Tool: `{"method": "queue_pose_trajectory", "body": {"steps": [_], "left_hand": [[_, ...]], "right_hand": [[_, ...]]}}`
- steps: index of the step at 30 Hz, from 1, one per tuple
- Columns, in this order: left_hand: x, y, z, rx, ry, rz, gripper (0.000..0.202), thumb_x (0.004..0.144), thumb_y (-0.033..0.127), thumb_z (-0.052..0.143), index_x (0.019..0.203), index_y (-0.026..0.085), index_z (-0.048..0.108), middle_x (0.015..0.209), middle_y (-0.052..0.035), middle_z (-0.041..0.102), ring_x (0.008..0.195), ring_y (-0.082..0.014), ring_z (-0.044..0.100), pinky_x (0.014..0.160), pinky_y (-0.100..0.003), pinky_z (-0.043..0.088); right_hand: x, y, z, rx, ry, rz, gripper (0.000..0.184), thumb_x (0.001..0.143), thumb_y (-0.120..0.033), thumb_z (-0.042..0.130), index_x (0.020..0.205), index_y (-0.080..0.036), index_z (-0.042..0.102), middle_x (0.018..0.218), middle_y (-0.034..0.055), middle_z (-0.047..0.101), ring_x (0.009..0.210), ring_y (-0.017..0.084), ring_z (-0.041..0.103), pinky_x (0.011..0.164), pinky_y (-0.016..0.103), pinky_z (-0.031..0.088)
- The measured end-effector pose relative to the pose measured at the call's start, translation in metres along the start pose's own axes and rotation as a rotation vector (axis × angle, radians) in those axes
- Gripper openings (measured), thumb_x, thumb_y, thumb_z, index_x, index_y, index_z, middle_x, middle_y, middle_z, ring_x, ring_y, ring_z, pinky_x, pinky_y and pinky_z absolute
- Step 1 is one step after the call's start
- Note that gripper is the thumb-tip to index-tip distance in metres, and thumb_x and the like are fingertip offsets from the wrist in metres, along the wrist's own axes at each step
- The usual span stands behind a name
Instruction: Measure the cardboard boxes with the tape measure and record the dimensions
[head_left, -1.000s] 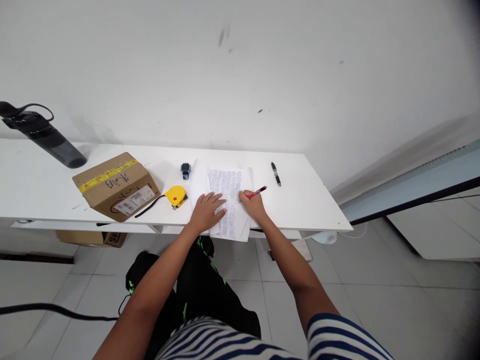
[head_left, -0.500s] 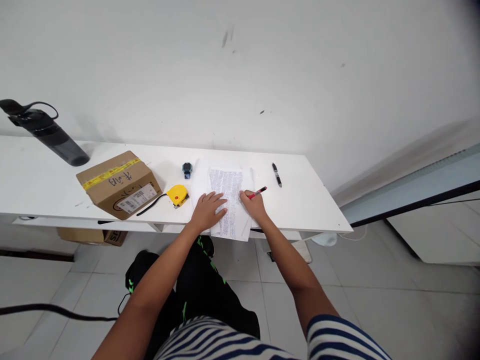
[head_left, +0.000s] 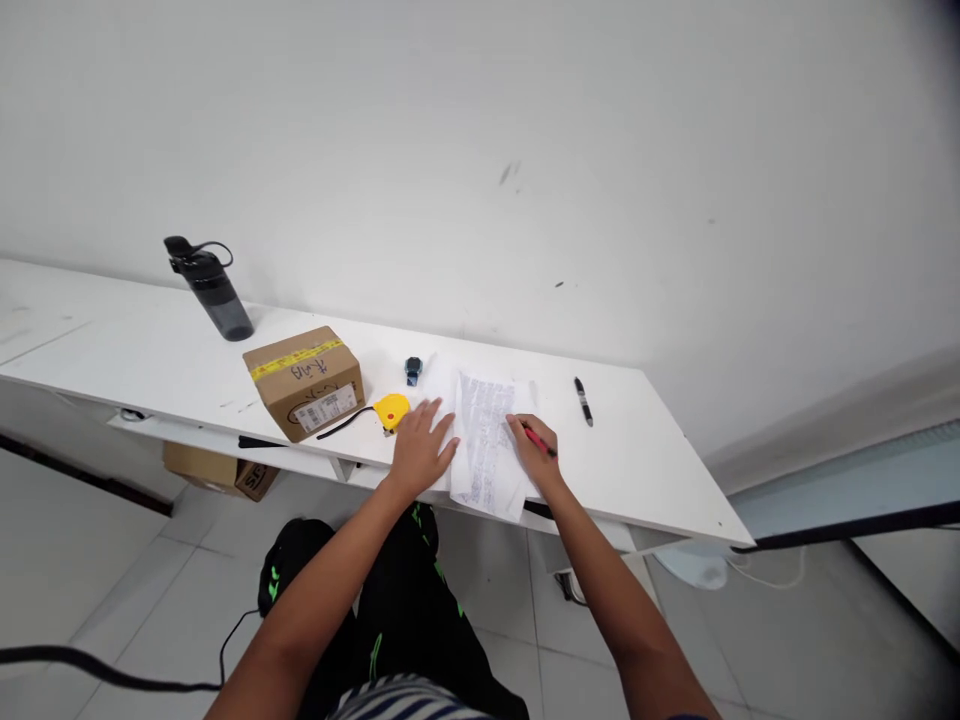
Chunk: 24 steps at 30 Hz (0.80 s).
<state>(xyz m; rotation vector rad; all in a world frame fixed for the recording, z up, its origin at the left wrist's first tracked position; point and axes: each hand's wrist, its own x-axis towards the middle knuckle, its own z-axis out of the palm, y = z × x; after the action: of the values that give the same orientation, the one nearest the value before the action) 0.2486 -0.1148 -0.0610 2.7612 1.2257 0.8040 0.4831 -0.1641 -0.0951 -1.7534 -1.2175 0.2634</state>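
Observation:
Sheets of paper (head_left: pixel 484 440) covered in handwriting lie on the white table, their lower edge hanging over its front. My right hand (head_left: pixel 534 450) is closed around a red pen (head_left: pixel 540 441) and rests on the right side of the written sheet. To the left of that sheet, my left hand (head_left: pixel 421 447) lies with its fingers spread, next to a yellow tape measure (head_left: pixel 391 411). Whether its fingers touch the tape measure or the paper beneath is hard to tell.
A cardboard box (head_left: pixel 306 380) with yellow tape stands left of the tape measure, and a dark water bottle (head_left: pixel 217 297) behind it. A blue watch (head_left: pixel 413 370) and a black pen (head_left: pixel 583 402) flank the paper. Another box (head_left: pixel 217 469) is below the table.
The camera view has shifted, so the table appears lower and further right. My left hand has slid left off the written sheet towards the tape measure. My right hand still holds the red pen.

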Motion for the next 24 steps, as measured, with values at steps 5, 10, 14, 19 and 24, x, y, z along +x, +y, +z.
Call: {"method": "queue_pose_trajectory", "body": {"steps": [5,10,14,19,24], "left_hand": [[-0.018,-0.044,-0.017,0.176,-0.069,-0.445,0.073,0.087,0.050,0.056,0.150,0.017,0.037,0.158,-0.0196,0.030,0.145,-0.0402,0.027,0.113,-0.058,0.025],[-0.027,-0.078,-0.016,0.140,-0.236,-0.397,0.063,0.096,0.045,0.042,0.153,0.023,0.030,0.159,-0.0147,0.031,0.145,-0.0303,0.032,0.112,-0.053,0.030],[-0.035,-0.079,-0.017,0.126,-0.217,-0.375,0.054,0.099,0.032,0.035,0.152,0.022,0.032,0.157,-0.0130,0.036,0.144,-0.0260,0.036,0.114,-0.051,0.030],[-0.048,-0.081,-0.029,-0.008,-0.200,-0.389,0.053,0.097,0.021,0.033,0.150,0.018,0.034,0.151,-0.0124,0.045,0.141,-0.0236,0.041,0.116,-0.049,0.030],[-0.063,-0.083,-0.032,-0.279,-0.079,-0.450,0.053,0.093,0.021,0.040,0.146,0.019,0.043,0.148,-0.0109,0.049,0.134,-0.0239,0.050,0.113,-0.046,0.037]], "right_hand": [[0.005,0.010,0.011,-0.202,0.062,0.066,0.066,0.087,-0.042,0.042,0.147,-0.013,0.036,0.126,0.0165,0.057,0.101,0.028,0.060,0.082,0.041,0.049],[0.002,0.010,0.015,-0.148,0.013,0.071,0.070,0.090,-0.044,0.040,0.153,-0.017,0.023,0.116,0.0096,0.064,0.074,0.020,0.061,0.072,0.036,0.049],[0.000,-0.002,0.012,-0.214,0.056,-0.119,0.059,0.092,-0.040,0.038,0.146,-0.015,0.035,0.126,0.0152,0.059,0.091,0.023,0.062,0.084,0.042,0.049],[0.002,-0.055,0.016,-0.386,0.033,-0.480,0.046,0.093,-0.032,0.041,0.136,-0.015,0.049,0.135,0.0187,0.054,0.125,0.032,0.048,0.101,0.054,0.040],[-0.012,-0.128,0.054,-0.422,-0.415,-0.790,0.054,0.089,-0.021,0.053,0.143,-0.020,0.045,0.141,0.0176,0.051,0.131,0.033,0.044,0.102,0.051,0.041]]}}
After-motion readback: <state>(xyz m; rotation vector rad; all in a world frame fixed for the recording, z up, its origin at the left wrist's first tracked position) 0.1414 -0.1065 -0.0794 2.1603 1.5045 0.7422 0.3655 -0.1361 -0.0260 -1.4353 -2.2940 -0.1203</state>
